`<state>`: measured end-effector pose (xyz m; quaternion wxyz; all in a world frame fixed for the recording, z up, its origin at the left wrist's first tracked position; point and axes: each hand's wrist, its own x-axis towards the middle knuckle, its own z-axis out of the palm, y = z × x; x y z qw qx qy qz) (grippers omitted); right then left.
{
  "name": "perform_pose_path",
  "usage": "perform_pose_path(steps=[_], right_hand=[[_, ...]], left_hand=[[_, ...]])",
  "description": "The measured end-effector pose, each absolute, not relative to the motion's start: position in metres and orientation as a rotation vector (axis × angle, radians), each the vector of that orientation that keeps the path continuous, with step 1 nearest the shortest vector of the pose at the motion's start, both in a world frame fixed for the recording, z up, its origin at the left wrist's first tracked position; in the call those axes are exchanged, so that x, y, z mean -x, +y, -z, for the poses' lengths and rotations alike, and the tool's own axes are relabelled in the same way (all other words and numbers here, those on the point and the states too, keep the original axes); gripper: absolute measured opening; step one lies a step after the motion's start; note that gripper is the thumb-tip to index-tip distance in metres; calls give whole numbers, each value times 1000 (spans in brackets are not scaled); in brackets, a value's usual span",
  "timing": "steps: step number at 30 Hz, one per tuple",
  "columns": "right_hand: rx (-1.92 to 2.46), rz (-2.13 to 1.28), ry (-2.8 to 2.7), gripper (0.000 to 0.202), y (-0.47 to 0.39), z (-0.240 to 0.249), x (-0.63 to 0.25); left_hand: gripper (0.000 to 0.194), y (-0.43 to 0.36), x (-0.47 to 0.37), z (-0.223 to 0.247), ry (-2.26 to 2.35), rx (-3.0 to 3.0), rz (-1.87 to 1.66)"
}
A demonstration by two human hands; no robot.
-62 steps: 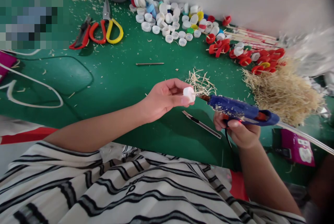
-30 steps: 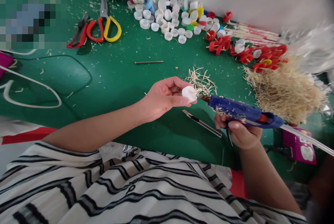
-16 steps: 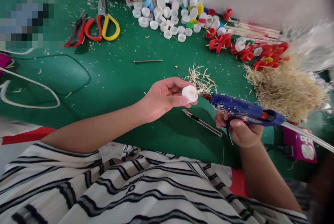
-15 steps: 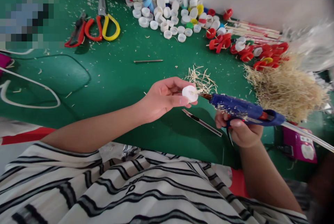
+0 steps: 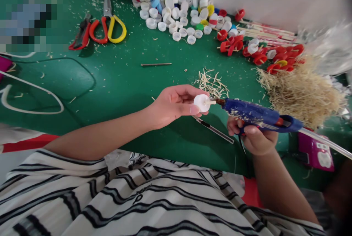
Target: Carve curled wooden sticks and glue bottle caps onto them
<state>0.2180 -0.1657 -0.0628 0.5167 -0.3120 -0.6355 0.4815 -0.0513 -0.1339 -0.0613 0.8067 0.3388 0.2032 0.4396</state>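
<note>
Between the thumb and fingers of my left hand is a white bottle cap, with a short pale stick poking out of its middle. My right hand is wrapped round the handle of a blue glue gun, flecked with wood bits. The gun's nozzle points left and lies close by the stick; whether it touches the cap I cannot tell. A clear glue stick sticks out of the gun's back end. Below the cap, a utility knife lies on the green table.
Thin wood shavings lie just beyond my left hand, a nail further back. Loose bottle caps and red caps on sticks spread along the wall. Scissors and pliers lie at left, a fibre heap at right.
My left hand and the cap have shifted slightly down and right, and the stick in the cap shows more plainly. The glue gun has barely moved.
</note>
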Motion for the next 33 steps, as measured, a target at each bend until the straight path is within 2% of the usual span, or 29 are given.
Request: perform_pose_path(steps=[7,12,24,33], right_hand=[[722,-1191,-1532,15,-169,65,-221],[701,-1219,-1526,17,-167,65,-223],[610,-1242,-1564,16,-165,57,-223],[724,-1218,-1592,18,-174,70,-241]], left_hand=[[35,-133,52,60,440,-739,-918],[31,-133,52,62,394,-773,-935],[35,-131,54,69,364,-878,-961],[47,-128,56,78,352,-953,-987]])
